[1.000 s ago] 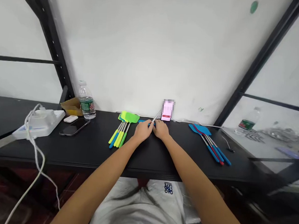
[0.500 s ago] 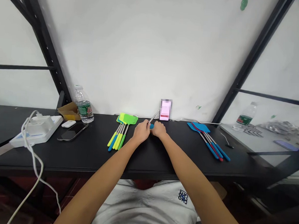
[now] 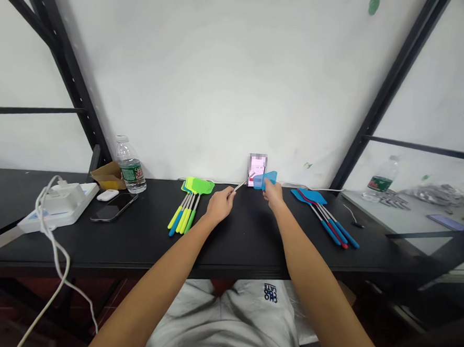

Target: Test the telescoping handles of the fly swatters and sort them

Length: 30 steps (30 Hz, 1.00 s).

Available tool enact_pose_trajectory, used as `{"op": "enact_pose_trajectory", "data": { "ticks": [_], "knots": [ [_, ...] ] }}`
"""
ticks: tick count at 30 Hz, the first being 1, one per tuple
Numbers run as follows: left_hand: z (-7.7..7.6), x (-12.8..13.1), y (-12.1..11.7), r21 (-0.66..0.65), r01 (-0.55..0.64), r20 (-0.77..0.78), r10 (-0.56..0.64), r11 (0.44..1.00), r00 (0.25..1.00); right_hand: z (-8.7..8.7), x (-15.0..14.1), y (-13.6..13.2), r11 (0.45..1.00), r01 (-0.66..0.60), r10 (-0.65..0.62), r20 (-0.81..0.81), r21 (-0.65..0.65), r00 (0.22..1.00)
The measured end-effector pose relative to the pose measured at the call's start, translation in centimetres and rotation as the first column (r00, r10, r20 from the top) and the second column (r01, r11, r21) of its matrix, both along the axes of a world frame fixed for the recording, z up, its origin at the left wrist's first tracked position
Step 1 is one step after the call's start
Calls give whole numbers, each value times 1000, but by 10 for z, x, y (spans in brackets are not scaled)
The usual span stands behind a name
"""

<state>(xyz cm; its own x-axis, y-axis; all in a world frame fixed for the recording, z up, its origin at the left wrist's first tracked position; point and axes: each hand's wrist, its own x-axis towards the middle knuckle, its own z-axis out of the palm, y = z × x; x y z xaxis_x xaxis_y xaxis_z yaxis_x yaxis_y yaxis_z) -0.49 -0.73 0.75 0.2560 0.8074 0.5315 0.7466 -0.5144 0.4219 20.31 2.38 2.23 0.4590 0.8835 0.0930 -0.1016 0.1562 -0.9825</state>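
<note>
Gripping metal rod (image 3: 240, 185) in closed left hand (image 3: 219, 204); pinching blue swatter head (image 3: 270, 177) in closed right hand (image 3: 274, 193), near phone (image 3: 257, 167). Holding both over surface (image 3: 235, 242), between yellow-green swatters (image 3: 191, 198) and blue-red swatters (image 3: 324, 215).

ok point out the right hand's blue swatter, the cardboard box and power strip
Blue swatter (image 3: 271, 176): head view, on its flat head
Cardboard box (image 3: 111, 182): head view, front side
Power strip (image 3: 90, 191): head view, right end

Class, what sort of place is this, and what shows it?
Probably a workroom or storeroom: a black worktop between metal rack uprights holds bunched fly swatters and a power strip. The exact kind is unclear.
</note>
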Motion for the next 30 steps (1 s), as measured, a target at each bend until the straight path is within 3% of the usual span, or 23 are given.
{"op": "enact_pose_trajectory", "data": {
  "ticks": [3, 7, 14, 20, 30],
  "knots": [
    [-1, -1, 0, -4, 33, -6, -33, 999, 999, 8, 4, -3, 990, 102, -83, -173, 102, 981],
    [-3, -1, -1, -20, 69, -24, -69, 997, 997, 11, 2, -5, 989, 54, -8, -314, 136, 950],
    [-5, 0, 0, -42, 69, -36, -71, 997, 997, 8, -3, -4, 980, -45, 92, -245, 192, 965],
    [-5, 0, 0, -38, 77, -21, -78, 996, 997, 5, -2, 0, 979, 50, 4, -262, 198, 965],
    [-3, 0, -1, -52, 79, -25, -80, 996, 996, 3, -4, -2, 963, 32, 30, -224, 268, 974]
  ]
}}
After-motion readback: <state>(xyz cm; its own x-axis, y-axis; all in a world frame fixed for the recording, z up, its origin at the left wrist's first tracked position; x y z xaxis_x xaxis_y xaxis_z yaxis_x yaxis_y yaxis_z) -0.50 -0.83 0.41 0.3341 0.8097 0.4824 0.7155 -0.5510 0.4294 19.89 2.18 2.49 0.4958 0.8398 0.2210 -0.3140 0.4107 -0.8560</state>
